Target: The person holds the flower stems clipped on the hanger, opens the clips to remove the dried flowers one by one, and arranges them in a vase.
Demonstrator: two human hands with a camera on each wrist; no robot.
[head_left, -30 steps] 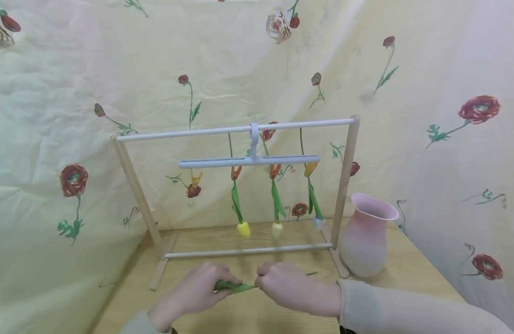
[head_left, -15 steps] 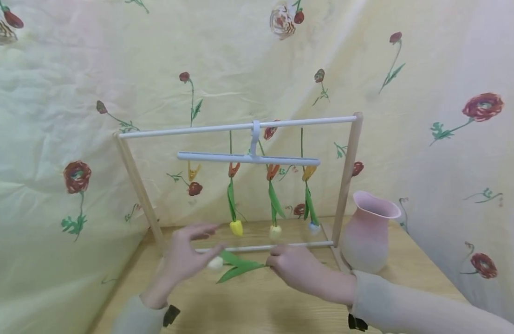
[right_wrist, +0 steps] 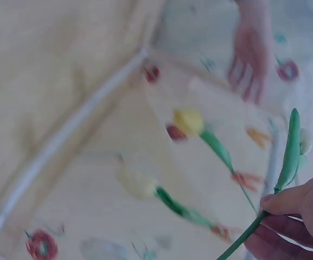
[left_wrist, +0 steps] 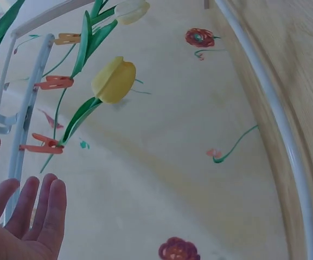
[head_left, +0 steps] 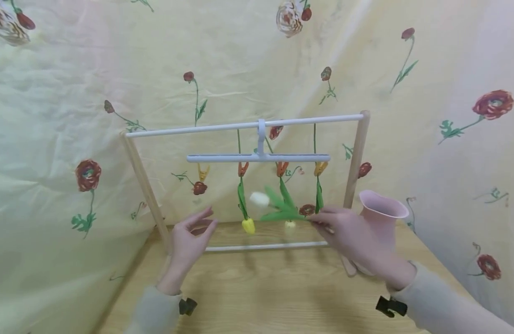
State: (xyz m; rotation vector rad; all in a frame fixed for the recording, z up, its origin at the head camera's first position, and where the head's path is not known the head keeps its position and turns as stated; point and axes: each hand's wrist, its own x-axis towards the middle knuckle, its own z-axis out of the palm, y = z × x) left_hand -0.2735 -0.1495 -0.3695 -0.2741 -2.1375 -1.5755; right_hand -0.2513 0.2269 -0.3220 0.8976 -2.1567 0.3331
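Observation:
My right hand [head_left: 353, 236] pinches the stem of a white tulip [head_left: 260, 199], held before the rack with the bloom pointing left. Its green stem [right_wrist: 243, 238] runs between thumb and fingers in the right wrist view. To the left, my left hand [head_left: 189, 243] hovers above the table, fingers loosely bent, holding nothing. From the pale hanger [head_left: 223, 158] hang a yellow tulip [head_left: 248, 226] and a cream tulip [head_left: 289, 224], heads down in orange clothespins [head_left: 243, 169]. A third tulip hangs in an orange-yellow clothespin [head_left: 321, 168], its bloom hidden by my right hand. The leftmost yellow clothespin [head_left: 203, 173] holds nothing.
The wooden rack has a white top rail [head_left: 190, 128], a low crossbar [head_left: 261, 246] and side posts [head_left: 141, 185]. Right of it stands a pink vase [head_left: 382, 211], partly behind my right hand. A flower-print cloth [head_left: 114, 55] hangs behind the wooden table [head_left: 257, 292].
The left hand has let go of the tulip and moved up and left. My right hand has lifted the tulip up and right, its white bloom now uncovered.

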